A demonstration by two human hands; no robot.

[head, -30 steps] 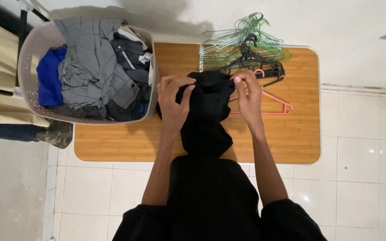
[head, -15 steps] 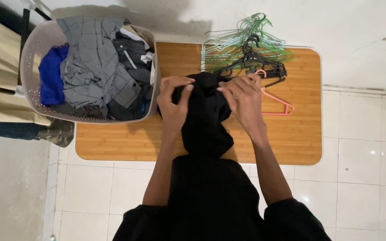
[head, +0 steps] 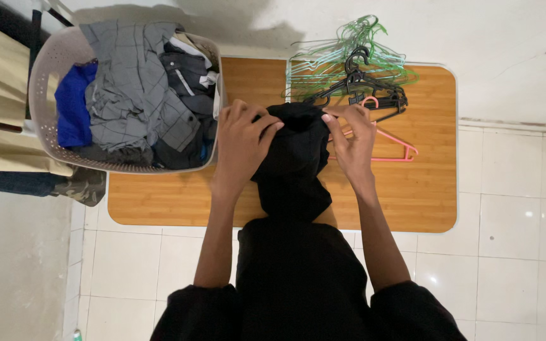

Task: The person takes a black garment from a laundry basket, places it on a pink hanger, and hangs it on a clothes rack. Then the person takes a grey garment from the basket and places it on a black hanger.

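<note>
A black garment (head: pixel 293 161) hangs bunched between both my hands over a low wooden table (head: pixel 406 196). My left hand (head: pixel 241 140) grips its upper left edge, fingers curled into the cloth. Pinching the upper right edge is my right hand (head: pixel 352 140). The garment's lower part drops toward my body and merges with my dark clothing. Right behind my right hand lies a pink hanger (head: pixel 390 148), partly hidden by it.
A grey perforated laundry basket (head: pixel 48 76) on the table's left holds grey checked, blue and dark clothes. A pile of green and black hangers (head: pixel 355 66) lies at the table's far side. White floor tiles surround the table; beige and dark fabric sits at far left.
My right hand has shifted slightly left, onto the garment's top edge. The cloth is gathered tighter between both hands.
</note>
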